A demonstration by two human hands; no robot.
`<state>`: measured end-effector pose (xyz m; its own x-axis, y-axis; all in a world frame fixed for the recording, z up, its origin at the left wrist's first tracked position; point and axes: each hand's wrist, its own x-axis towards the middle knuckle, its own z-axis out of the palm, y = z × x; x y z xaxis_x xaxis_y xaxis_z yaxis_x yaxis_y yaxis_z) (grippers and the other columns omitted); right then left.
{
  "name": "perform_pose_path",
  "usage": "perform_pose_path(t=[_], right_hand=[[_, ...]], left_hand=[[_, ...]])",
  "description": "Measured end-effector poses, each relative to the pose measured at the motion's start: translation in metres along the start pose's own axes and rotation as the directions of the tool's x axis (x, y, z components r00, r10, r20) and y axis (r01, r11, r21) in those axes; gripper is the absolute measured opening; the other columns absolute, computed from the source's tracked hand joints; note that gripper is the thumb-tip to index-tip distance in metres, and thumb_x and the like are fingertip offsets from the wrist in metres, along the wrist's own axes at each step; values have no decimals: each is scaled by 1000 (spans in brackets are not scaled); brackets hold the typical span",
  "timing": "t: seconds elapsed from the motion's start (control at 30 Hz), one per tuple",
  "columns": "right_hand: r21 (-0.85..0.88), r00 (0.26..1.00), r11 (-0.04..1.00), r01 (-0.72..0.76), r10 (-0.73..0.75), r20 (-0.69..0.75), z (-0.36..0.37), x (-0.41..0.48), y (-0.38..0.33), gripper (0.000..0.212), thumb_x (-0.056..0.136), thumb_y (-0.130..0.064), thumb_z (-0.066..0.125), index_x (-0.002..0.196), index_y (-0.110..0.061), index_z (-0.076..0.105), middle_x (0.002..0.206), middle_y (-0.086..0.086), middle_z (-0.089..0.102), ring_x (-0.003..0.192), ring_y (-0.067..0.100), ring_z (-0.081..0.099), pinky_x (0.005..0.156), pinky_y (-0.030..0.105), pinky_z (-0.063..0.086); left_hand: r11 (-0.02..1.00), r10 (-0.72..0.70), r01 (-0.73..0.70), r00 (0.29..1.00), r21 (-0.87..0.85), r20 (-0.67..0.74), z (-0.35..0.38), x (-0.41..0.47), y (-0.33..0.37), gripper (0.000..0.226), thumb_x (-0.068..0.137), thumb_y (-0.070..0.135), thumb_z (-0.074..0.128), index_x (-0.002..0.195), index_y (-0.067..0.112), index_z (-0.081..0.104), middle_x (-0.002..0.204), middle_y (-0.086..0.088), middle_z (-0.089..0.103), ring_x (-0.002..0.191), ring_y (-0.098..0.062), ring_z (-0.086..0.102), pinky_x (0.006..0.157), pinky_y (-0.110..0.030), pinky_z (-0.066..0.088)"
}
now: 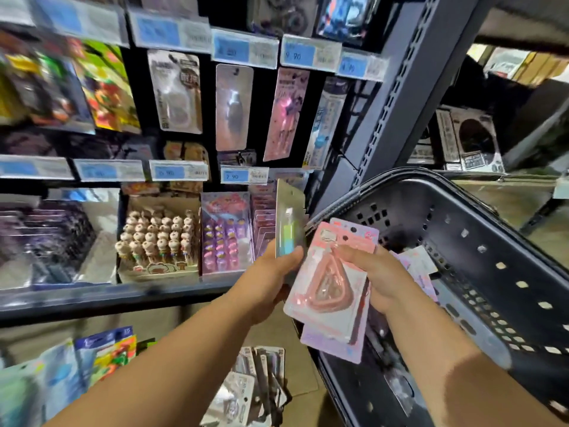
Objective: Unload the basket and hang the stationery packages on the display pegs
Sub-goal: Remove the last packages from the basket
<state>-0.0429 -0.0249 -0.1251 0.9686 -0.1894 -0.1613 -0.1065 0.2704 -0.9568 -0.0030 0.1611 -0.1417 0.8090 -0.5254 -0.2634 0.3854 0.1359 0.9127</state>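
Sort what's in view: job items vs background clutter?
In the job:
- left hand, holding the silver package
- right hand, holding the pink packages
- basket, with more packages inside
- hung packages on the display wall

Just lying about:
- box of figure pens
- price tags
- boxed goods on the right shelf

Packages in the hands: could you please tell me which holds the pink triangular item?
The pink-carded package gripped by the right hand; the left hand holds a narrow silvery package with a green-blue item.
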Motion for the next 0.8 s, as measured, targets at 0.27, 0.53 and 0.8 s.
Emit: perform_pose_path(t=[0.27, 0.53, 0.8], right_hand=[[-18, 978, 984, 177, -177, -108, 1, -12, -25, 37, 68, -3, 75, 105, -8, 69, 96, 10, 75, 84, 25, 73, 66, 34, 59], [-194, 939, 972, 136, -189, -286, 17, -14, -11, 38, 69, -10, 86, 104, -12, 71, 95, 4, 76, 85, 22, 74, 78, 41, 59], [-81, 976, 996, 36, -53, -213, 25, -11, -9, 17, 89, -23, 68, 105, -15, 69, 100, 7, 75, 95, 26, 71, 93, 46, 53]], left_hand=[[981, -89, 111, 985, -157, 146, -9, -19, -9, 38, 75, 29, 65, 109, 12, 66, 93, -11, 73, 80, -21, 70, 73, -39, 57], [999, -2, -6, 986, 47, 167, -6, -30, -15, 73, 46, 33, 86, 115, 22, 64, 104, -7, 75, 96, -25, 72, 76, -35, 58], [998, -7, 9, 999, -61, 32, -10, -30, -18, 70, 45, 36, 85, 111, 24, 64, 98, -2, 74, 86, -14, 69, 69, -27, 51]])
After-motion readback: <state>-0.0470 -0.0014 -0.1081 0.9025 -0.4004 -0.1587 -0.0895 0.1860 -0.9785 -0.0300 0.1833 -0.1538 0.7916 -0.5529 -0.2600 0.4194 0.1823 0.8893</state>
